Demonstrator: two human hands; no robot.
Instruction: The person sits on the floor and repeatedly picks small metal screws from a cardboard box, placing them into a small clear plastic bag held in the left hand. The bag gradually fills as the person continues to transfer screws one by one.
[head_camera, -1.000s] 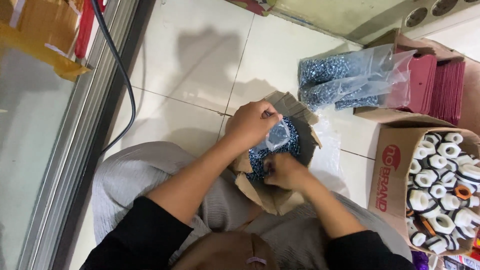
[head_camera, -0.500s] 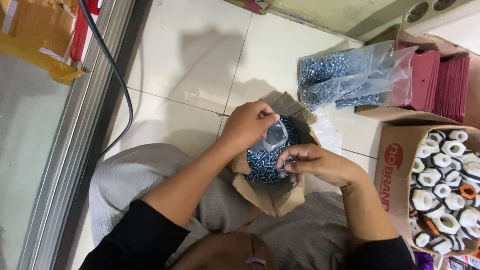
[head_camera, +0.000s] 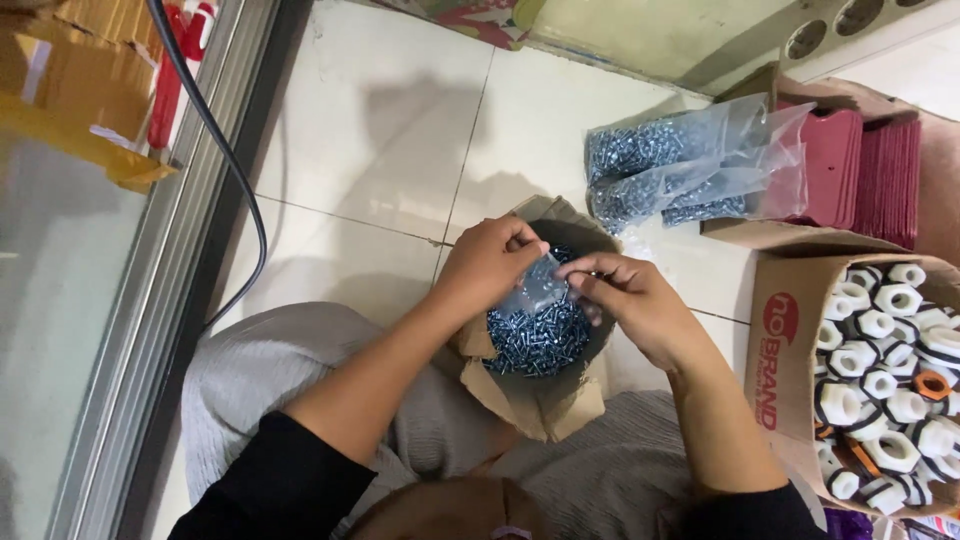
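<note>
Head view showed me both hands over the screw-filled carton (head_camera: 530, 400) on the floor tiles: left hand (head_camera: 487, 265) and right hand (head_camera: 625, 300) each pinched shut on one small clear bag (head_camera: 535, 290) of screws, above the loose screws (head_camera: 535, 340).

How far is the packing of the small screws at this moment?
Already done, it seems: several clear plastic bags filled with silver screws lie on the white tiled floor. In hand: the left hand and the right hand hold one small clear plastic bag over the open brown cardboard box of loose silver screws. Left: that box is still quite full.
</note>
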